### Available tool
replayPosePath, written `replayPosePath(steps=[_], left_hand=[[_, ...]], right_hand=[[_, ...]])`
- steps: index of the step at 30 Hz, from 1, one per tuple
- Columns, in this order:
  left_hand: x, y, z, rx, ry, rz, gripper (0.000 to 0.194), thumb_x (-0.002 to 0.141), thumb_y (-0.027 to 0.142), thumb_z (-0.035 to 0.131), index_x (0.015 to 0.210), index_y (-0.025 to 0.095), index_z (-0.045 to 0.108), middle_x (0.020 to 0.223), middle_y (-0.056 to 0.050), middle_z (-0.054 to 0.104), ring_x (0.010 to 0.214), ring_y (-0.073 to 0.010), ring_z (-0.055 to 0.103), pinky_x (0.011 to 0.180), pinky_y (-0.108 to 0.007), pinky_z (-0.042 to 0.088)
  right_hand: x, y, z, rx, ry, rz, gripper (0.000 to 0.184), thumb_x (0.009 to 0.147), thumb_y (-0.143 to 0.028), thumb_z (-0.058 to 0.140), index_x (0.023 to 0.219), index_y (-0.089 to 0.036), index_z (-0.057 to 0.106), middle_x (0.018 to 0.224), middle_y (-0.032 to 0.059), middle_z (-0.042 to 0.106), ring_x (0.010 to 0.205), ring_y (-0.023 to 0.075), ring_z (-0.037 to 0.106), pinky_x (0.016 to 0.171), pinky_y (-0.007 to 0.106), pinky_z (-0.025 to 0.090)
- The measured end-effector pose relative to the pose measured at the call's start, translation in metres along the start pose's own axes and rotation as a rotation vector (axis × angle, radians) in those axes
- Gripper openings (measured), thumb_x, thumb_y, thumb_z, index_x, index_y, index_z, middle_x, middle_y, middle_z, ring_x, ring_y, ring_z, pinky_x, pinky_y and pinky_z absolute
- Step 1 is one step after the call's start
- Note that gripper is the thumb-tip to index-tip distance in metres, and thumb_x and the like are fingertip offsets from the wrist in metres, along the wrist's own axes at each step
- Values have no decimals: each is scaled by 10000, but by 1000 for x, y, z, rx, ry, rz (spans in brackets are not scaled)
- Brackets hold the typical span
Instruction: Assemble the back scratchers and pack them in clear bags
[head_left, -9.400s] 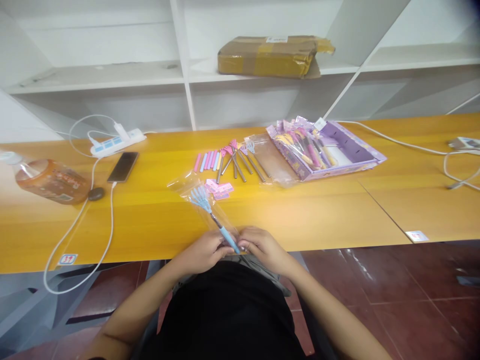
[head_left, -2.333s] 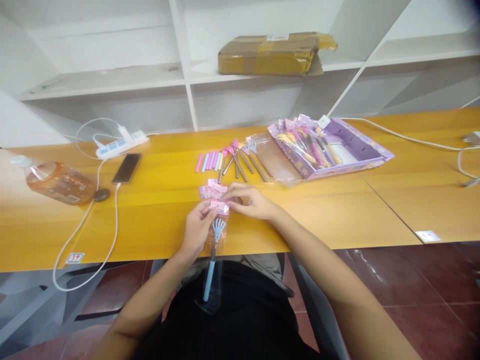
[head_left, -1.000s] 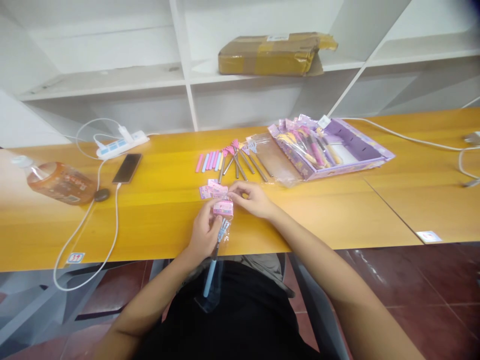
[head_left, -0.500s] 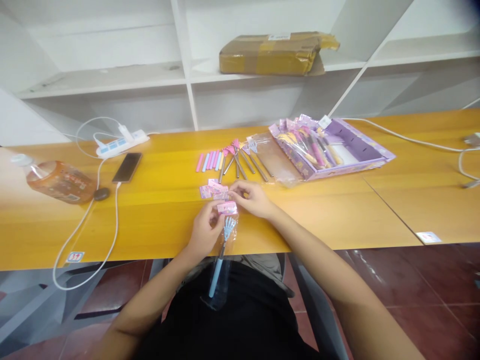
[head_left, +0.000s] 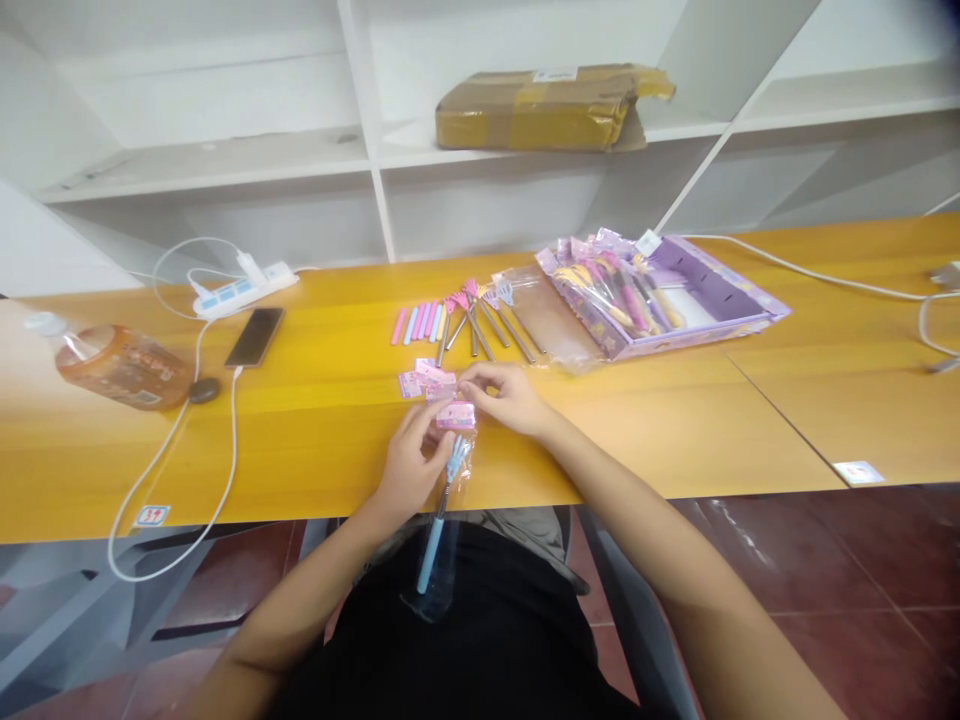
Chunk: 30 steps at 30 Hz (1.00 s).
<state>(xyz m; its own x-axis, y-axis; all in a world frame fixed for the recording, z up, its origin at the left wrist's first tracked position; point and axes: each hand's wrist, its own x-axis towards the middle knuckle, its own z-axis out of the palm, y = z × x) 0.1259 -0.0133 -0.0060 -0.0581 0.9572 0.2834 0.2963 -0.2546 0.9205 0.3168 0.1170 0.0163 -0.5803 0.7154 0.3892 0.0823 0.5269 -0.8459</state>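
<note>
A light-blue back scratcher (head_left: 430, 558) with a hand-shaped head lies inside a clear plastic bag (head_left: 448, 590), reaching from the table edge down over my lap. A pink header card (head_left: 455, 415) is at the bag's top. My left hand (head_left: 405, 465) grips the bag's left side by the card, thumb and fingers closed. My right hand (head_left: 511, 402) pinches at the top right corner of the bag; its fingertips partly hide what they hold. Just beyond are loose pink cards (head_left: 411, 384). Farther back lie metal scratcher rods (head_left: 480, 325) with coloured heads and several pastel handle sleeves (head_left: 424, 323).
A purple display box (head_left: 731, 290) holds several bagged scratchers (head_left: 630, 295); empty clear bags (head_left: 577, 355) lie beside it. Leftward are a phone (head_left: 255, 337), power strip (head_left: 247, 290), looping white cable (head_left: 234, 440) and drink bottle (head_left: 127, 365). A cardboard box (head_left: 536, 110) sits on the shelf.
The fingers of my left hand have shifted slightly on the bag, and the scratcher head has turned a little. My right hand stays almost where it was.
</note>
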Motion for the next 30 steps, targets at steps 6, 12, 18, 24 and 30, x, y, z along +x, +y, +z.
replayPosePath(steps=[6, 12, 18, 24, 30], left_hand=[[2, 0, -2, 31, 8, -7, 392, 1026, 261, 687, 1409, 300, 760, 1075, -66, 674, 803, -198, 617, 791, -329, 542], [-2, -5, 5, -157, 36, -86, 389, 1021, 283, 721, 1393, 261, 611, 1130, -63, 741, 916, -203, 725, 875, -332, 562], [-4, -13, 11, -321, 81, -40, 352, 1051, 326, 713, 1255, 279, 430, 1162, -37, 696, 1050, -205, 777, 968, -378, 602], [-5, -14, 4, -123, -15, -34, 337, 1084, 364, 659, 1394, 257, 582, 1303, -110, 736, 1188, -265, 753, 1030, -414, 603], [-4, -9, 0, -28, 3, -23, 278, 1090, 430, 652, 1304, 256, 686, 1159, -87, 786, 1049, -267, 765, 938, -399, 622]], right_hand=[[-2, -3, 1, -13, 48, -54, 312, 1063, -461, 669, 943, -193, 775, 795, 30, 732, 640, 151, 557, 650, 294, 472], [0, -8, -9, 114, -50, -156, 284, 1052, -440, 722, 900, -206, 777, 876, 45, 686, 746, 172, 604, 705, 321, 494], [0, -11, -10, 159, -242, -184, 251, 1041, -443, 758, 975, -211, 828, 979, 60, 665, 874, 187, 630, 779, 333, 539], [1, -10, -9, 202, -269, -183, 287, 1083, -427, 714, 988, -182, 828, 989, 63, 696, 923, 184, 670, 879, 348, 546], [0, -8, -5, 206, -271, -136, 275, 999, -455, 825, 947, -185, 815, 948, 63, 738, 865, 189, 682, 801, 324, 542]])
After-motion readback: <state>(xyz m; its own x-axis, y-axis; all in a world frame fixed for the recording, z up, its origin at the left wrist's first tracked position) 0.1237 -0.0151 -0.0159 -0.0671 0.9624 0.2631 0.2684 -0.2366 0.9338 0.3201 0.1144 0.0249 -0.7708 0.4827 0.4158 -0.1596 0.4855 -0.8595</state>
